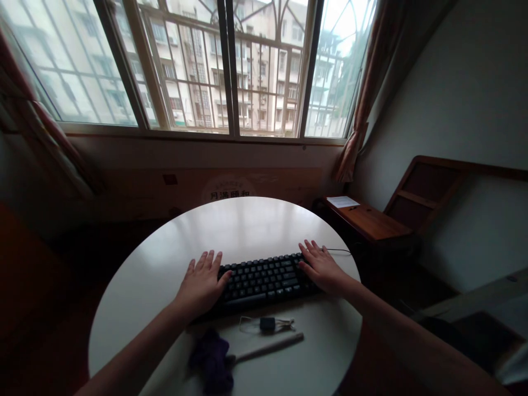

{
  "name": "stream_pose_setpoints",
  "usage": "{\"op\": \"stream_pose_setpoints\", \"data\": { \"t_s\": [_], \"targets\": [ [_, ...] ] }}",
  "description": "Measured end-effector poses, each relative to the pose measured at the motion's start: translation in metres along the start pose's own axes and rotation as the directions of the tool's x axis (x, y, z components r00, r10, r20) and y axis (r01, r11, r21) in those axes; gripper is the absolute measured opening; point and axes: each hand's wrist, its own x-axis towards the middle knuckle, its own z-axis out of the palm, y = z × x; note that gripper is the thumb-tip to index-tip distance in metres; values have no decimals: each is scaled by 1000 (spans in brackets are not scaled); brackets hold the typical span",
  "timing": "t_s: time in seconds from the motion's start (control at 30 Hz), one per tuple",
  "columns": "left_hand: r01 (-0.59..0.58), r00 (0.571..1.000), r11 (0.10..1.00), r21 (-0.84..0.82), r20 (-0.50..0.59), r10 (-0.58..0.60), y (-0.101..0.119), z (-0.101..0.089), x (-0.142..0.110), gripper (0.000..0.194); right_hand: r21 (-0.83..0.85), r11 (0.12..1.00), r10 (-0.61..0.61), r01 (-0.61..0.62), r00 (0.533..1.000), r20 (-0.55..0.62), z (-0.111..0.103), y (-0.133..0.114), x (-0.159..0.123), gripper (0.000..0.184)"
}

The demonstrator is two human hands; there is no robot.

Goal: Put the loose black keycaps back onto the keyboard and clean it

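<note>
A black computer keyboard [264, 278] lies on a round white table [243, 220]. My left hand [202, 283] rests over its left end, fingers spread, with the thumb on the keys. Over the right end lies my right hand [322, 267], also with fingers spread. Nearer to me on the table are a small dark block with a thin pale wire [267, 324], a grey stick or brush [268, 349] and a crumpled purple cloth [212, 360]. The keyboard's two ends are partly hidden under my hands.
A thin black cable [338, 251] runs off the table's right edge. To the right stands a wooden seat [373, 220] with white paper [342, 202] on it. A barred window [231, 71] with curtains [357, 132] fills the wall ahead, above a large printed cardboard box [264, 179].
</note>
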Motion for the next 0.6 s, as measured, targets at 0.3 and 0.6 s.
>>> {"op": "stream_pose_setpoints", "data": {
  "t_s": [0.3, 0.6],
  "targets": [
    [-61, 996, 996, -59, -67, 57, 24, 14, -4, 65, -44, 992, -123, 122, 992, -5, 24, -34, 9, 74],
    [-95, 988, 808, -581, -156, 4, 12, -4, 4, 53, 89, 988, -119, 123, 992, -51, 20, -30, 7, 62]
  ]
}}
